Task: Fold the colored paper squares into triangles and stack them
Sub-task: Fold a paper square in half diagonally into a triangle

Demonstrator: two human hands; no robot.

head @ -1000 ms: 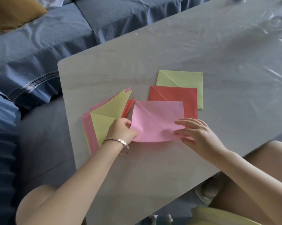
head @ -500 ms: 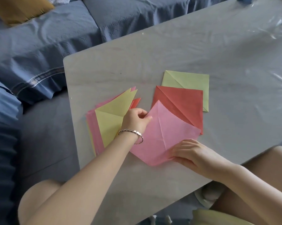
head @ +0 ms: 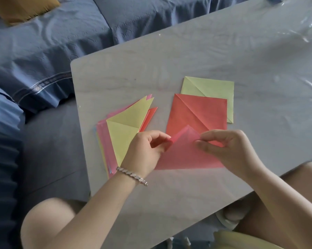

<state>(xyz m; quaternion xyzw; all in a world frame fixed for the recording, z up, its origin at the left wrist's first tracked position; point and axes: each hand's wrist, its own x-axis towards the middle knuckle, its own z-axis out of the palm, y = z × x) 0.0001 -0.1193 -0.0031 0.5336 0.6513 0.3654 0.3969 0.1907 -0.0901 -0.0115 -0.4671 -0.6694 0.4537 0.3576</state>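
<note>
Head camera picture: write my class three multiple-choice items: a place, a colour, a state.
1. Where does the stack of folded paper triangles lie from the red square paper sheet? A) left B) right C) on it
2. The stack's top triangle is A) blue B) yellow C) red
3. The pink paper sheet is A) flat, untouched B) pinched by both hands C) crumpled
Key: 1 A: it sits leftward. 2 B: a yellow face tops it. 3 B: left hand and right hand pinch it near its tip.
</note>
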